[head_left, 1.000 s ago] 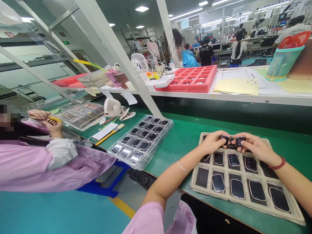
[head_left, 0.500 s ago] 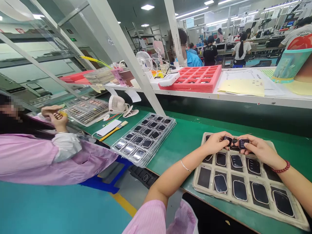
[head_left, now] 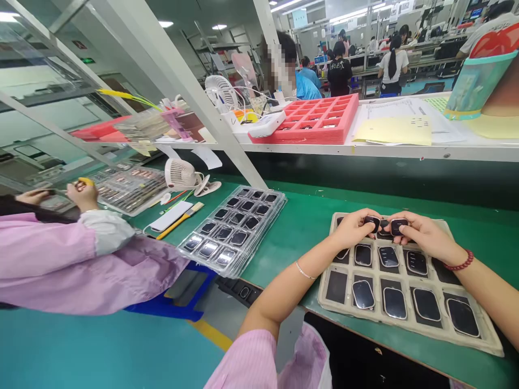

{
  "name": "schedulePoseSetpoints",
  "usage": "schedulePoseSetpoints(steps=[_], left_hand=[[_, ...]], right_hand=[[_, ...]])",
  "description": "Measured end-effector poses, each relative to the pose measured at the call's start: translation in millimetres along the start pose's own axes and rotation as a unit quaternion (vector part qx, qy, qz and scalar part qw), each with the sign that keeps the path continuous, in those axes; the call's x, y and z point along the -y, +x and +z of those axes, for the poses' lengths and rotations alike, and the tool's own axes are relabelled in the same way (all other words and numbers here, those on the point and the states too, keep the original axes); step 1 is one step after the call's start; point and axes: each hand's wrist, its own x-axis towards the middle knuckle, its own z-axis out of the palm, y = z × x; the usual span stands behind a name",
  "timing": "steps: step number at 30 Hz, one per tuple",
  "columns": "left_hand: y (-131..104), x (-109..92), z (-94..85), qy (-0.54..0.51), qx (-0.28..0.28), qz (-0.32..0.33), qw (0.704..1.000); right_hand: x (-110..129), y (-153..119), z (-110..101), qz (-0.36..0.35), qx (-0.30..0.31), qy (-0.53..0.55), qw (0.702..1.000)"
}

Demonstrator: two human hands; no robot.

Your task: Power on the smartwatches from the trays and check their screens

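Note:
Both hands are over the back row of a beige compartment tray [head_left: 409, 322] on the green bench. Between the thumb and fingers of my left hand [head_left: 352, 229] is a smartwatch body [head_left: 371, 222], strapless, its dark face up. My right hand [head_left: 425, 236] pinches a second smartwatch body [head_left: 398, 227] the same way, thumb on its edge. The two watches are close together but apart. Several more watch bodies lie in the tray's pockets, such as a front-row watch [head_left: 394, 303] and a middle-row watch [head_left: 388, 256] with faint text on its screen. One front-left pocket shows only dark lining.
Left of my tray, a stack of clear plastic trays [head_left: 229, 246] holds several watch faces. Beyond it are a brush [head_left: 180, 220], a white block [head_left: 170, 216] and a small fan [head_left: 182, 174]. A co-worker's sleeve [head_left: 81, 254] is at far left. Above runs a shelf with a red foam tray [head_left: 316, 119].
Both watches stay in my hands, but their screens, which showed text, now look dark. The view has shifted slightly. At the left, the co-worker's hands have moved apart.

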Motion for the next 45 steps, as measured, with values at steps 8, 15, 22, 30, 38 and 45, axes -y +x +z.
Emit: schedulePoseSetpoints(steps=[8, 15, 22, 30, 38, 45], left_hand=[[0.1, 0.5, -1.7, 0.02, -0.028, 0.003, 0.999], [1.6, -0.1, -2.9, 0.002, -0.038, 0.003, 0.999], [1.2, 1.4, -3.3, 0.014, -0.027, 0.016, 0.999], [1.0, 0.9, -3.3, 0.013, -0.031, 0.04, 0.999], [0.8, 2.9, -3.2, 0.009, -0.032, 0.021, 0.999], [-1.4, 0.0, -2.8, 0.008, -0.02, 0.004, 1.0]], right_hand=[[-1.6, -1.1, 1.2, -0.008, -0.008, 0.01, 1.0], [0.7, -3.8, 3.8, -0.02, 0.02, -0.007, 1.0], [-6.8, -2.7, -0.2, -0.01, 0.013, 0.008, 1.0], [-6.1, -2.9, 2.3, -0.009, 0.005, 0.002, 1.0], [-2.8, -2.0, 3.8, -0.026, 0.011, -0.01, 1.0], [-1.3, -0.4, 4.0, -0.039, 0.028, -0.006, 0.999]])
